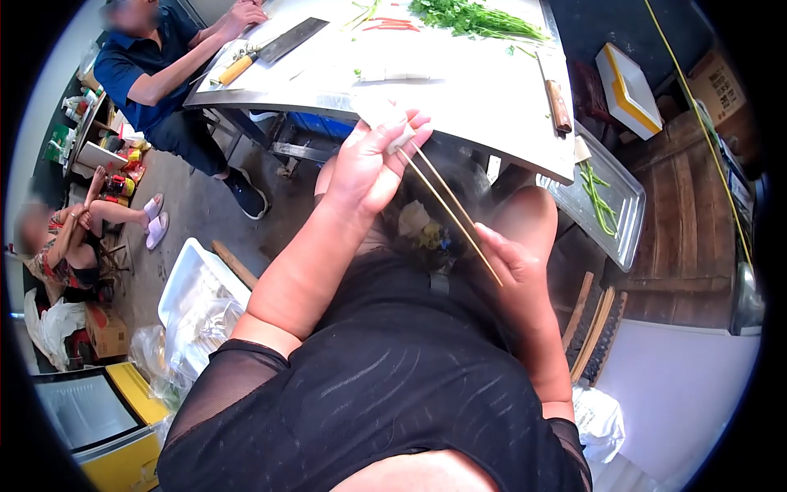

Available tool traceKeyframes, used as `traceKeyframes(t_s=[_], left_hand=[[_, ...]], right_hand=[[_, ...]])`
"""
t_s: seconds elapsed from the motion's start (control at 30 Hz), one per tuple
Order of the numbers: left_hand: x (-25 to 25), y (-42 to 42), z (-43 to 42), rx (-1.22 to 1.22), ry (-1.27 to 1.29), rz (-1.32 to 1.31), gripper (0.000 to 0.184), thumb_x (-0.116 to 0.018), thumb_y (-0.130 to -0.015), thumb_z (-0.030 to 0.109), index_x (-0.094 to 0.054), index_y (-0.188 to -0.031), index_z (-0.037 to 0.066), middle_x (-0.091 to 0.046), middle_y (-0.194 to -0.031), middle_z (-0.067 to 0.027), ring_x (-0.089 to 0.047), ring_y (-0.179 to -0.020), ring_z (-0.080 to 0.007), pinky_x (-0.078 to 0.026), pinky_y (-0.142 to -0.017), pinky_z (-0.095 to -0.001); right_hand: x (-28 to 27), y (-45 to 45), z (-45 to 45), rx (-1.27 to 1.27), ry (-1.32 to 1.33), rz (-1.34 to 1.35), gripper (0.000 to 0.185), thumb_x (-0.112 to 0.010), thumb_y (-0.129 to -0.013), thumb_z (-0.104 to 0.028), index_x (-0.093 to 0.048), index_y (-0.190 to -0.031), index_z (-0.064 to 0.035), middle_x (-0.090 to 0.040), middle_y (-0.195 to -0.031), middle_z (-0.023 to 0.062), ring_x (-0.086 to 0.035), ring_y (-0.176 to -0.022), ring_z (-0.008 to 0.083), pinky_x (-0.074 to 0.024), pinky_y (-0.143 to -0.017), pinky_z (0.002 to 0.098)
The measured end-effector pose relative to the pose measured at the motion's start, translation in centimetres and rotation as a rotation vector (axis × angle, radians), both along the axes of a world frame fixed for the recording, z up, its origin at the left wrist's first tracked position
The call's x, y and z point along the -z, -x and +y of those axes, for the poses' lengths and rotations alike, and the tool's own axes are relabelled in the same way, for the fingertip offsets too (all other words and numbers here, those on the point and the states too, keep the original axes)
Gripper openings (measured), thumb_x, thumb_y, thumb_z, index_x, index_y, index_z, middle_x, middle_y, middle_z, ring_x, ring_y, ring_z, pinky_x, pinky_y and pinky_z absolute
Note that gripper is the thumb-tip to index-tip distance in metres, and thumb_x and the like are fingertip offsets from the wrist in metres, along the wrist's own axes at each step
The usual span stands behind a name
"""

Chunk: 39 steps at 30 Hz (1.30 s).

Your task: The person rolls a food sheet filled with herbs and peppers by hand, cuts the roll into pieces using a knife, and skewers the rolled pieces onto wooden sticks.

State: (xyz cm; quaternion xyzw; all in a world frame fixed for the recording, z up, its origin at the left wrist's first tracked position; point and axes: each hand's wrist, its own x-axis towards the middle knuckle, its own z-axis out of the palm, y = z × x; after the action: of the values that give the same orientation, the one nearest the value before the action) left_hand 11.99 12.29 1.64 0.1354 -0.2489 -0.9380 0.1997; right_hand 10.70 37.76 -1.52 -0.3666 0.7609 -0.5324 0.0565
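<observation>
My left hand (369, 164) is closed around a small, soft white food piece (400, 141) just off the table's near edge. Two thin bamboo skewers (451, 209) run from that piece down to my right hand (518, 266), whose fingers grip their lower part. Whether the tips have gone through the piece is hidden by my left fingers. On the tabletop beyond lies a row of similar white pieces (398, 75). Strips of red pepper (392, 25) and a bunch of green herbs (467, 18) lie farther back.
A cleaver (287, 45) rests at the table's left and a wooden-handled knife (558, 107) at its right edge. Below right, a metal tray (627, 221) holds green stalks. One person sits at the table's left, another farther back. A white bin (193, 266) stands on my left.
</observation>
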Motion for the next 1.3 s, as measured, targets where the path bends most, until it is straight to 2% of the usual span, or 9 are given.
traceKeyframes(t_s=[0.1, 0.37, 0.5, 0.6, 0.7, 1.0, 1.13, 1.23, 1.3], left_hand=[[0.1, -0.2, 0.8, -0.006, 0.234, 0.013, 0.041, -0.052, -0.095, -0.006, -0.04, -0.134, 0.0, -0.056, -0.124, -0.0234, -0.06, -0.116, -0.0357, -0.052, -0.102, -0.046], [0.2, -1.1, 2.6, 0.007, 0.251, 0.08, 0.047, -0.054, -0.094, -0.007, -0.038, -0.136, 0.007, -0.059, -0.12, -0.0186, -0.064, -0.11, -0.0304, -0.055, -0.098, -0.0439], [-1.3, -2.0, 1.2, -0.018, 0.341, 0.194, 0.045, -0.062, -0.095, 0.008, -0.04, -0.135, 0.009, -0.06, -0.12, -0.0193, -0.064, -0.109, -0.0295, -0.054, -0.096, -0.0448], [-2.6, -1.6, -0.6, -0.046, 0.083, 0.277, 0.039, -0.063, -0.096, 0.016, -0.046, -0.131, 0.01, -0.063, -0.115, -0.018, -0.066, -0.103, -0.0268, -0.057, -0.085, -0.0409], [-1.7, -0.3, -0.8, -0.048, 0.084, 0.257, 0.031, -0.066, -0.095, 0.021, -0.054, -0.122, 0.012, -0.067, -0.104, -0.0127, -0.067, -0.096, -0.0241, -0.058, -0.078, -0.0385], [-0.8, 0.1, -0.2, -0.083, 0.277, 0.197, 0.034, -0.064, -0.097, 0.02, -0.051, -0.127, 0.012, -0.064, -0.114, -0.0059, -0.061, -0.109, -0.0169, -0.054, -0.087, -0.0331], [-1.0, 0.5, 0.6, -0.07, 0.127, 0.294, 0.031, -0.061, -0.097, 0.022, -0.05, -0.125, 0.013, -0.064, -0.109, -0.0108, -0.064, -0.097, -0.0199, -0.055, -0.079, -0.0353], [-2.2, 0.0, 1.2, -0.079, 0.171, 0.209, 0.041, -0.056, -0.099, 0.039, -0.047, -0.129, 0.013, -0.062, -0.116, -0.0163, -0.065, -0.102, -0.0285, -0.056, -0.085, -0.0445], [-2.5, 0.0, 1.5, -0.099, 0.225, 0.167, 0.042, -0.057, -0.099, 0.039, -0.047, -0.13, 0.013, -0.062, -0.117, -0.016, -0.064, -0.103, -0.0291, -0.056, -0.087, -0.0464]], right_hand=[[-1.4, -0.1, 0.6, -0.018, -0.038, -0.287, 0.029, -0.059, -0.095, -0.003, -0.065, -0.123, -0.0002, -0.067, -0.084, 0.0051, -0.058, -0.071, 0.0086, -0.047, -0.067, 0.0225], [-1.0, -1.0, -0.2, 0.019, -0.022, -0.182, 0.031, -0.059, -0.094, 0.0, -0.065, -0.124, -0.0016, -0.065, -0.082, 0.0026, -0.053, -0.065, 0.0058, -0.0448, -0.061, 0.0207], [-0.9, -1.3, -0.7, -0.01, 0.029, -0.224, 0.03, -0.058, -0.095, -0.001, -0.065, -0.125, -0.0007, -0.061, -0.082, -0.0007, -0.051, -0.064, 0.0055, -0.042, -0.058, 0.0201], [-0.7, -1.2, -1.3, -0.034, 0.044, -0.395, 0.03, -0.056, -0.097, -0.002, -0.064, -0.126, -0.0005, -0.055, -0.078, -0.0055, -0.044, -0.061, 0.0028, -0.0348, -0.054, 0.0178], [0.1, -0.6, -1.6, -0.094, 0.14, -0.454, 0.033, -0.054, -0.099, -0.002, -0.06, -0.131, 0.0001, -0.052, -0.075, -0.0075, -0.04, -0.06, 0.0007, -0.0287, -0.052, 0.0157], [-0.2, -0.5, -1.1, -0.01, 0.043, -0.416, 0.034, -0.051, -0.099, -0.002, -0.058, -0.132, 0.0007, -0.055, -0.08, -0.0056, -0.041, -0.061, 0.0009, -0.0304, -0.053, 0.0158], [-0.8, -0.6, -1.0, 0.006, 0.017, -0.49, 0.032, -0.053, -0.099, -0.004, -0.061, -0.13, 0.0009, -0.056, -0.082, -0.0062, -0.042, -0.062, 0.0014, -0.0319, -0.054, 0.016], [-0.3, -0.4, -0.7, -0.017, 0.033, -0.324, 0.031, -0.056, -0.097, -0.003, -0.063, -0.127, -0.0008, -0.059, -0.081, -0.0032, -0.046, -0.064, 0.0036, -0.0378, -0.056, 0.0189], [-1.0, -0.8, -0.8, -0.009, 0.018, -0.207, 0.03, -0.058, -0.096, -0.003, -0.065, -0.124, -0.0017, -0.063, -0.081, 0.0012, -0.052, -0.066, 0.0056, -0.0428, -0.06, 0.0209]])
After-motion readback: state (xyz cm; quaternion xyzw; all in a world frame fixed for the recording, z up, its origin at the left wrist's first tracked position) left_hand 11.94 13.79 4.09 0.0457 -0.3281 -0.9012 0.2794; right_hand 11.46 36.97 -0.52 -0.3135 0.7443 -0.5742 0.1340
